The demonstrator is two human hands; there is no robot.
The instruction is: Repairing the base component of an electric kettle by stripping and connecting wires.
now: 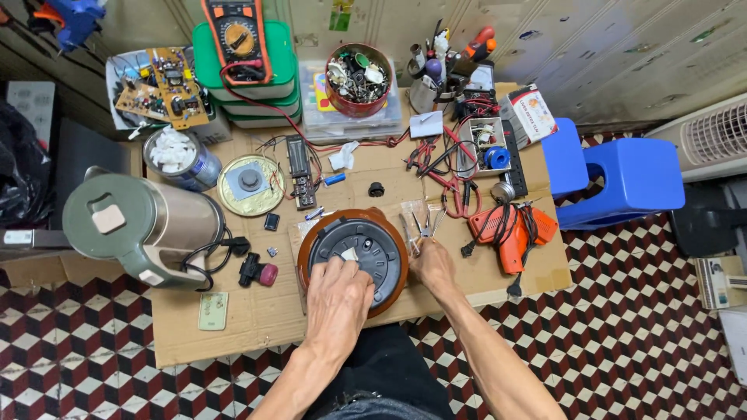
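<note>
Head view, looking straight down on a cardboard-covered bench (257,319).

Left hand (338,299) lay flat on the upturned base of a round brown appliance (354,257), fingers spread and pressing a small white scrap, cloth or paper (could not tell which), against the black underside plate. Nothing was gripped in it; it only pressed down.

Right hand (433,264) sat at the right rim of the appliance, fingers curled round slim metal pliers (424,225), whose tips pointed away toward a clear plastic bag just beyond.

The appliance stood at the front middle of the bench, directly before the person.

Step in hand, as I judged it: steadying or wiping the base with the left while the right readied the tool. The next move would call for a firm brace from the left hand and the tool tip brought onto a fastener or clip on the plate.

Nearby: green-lidded kettle (132,225) to the left, orange soldering gun (510,229) to the right, multimeter (237,35) at the back.
</note>
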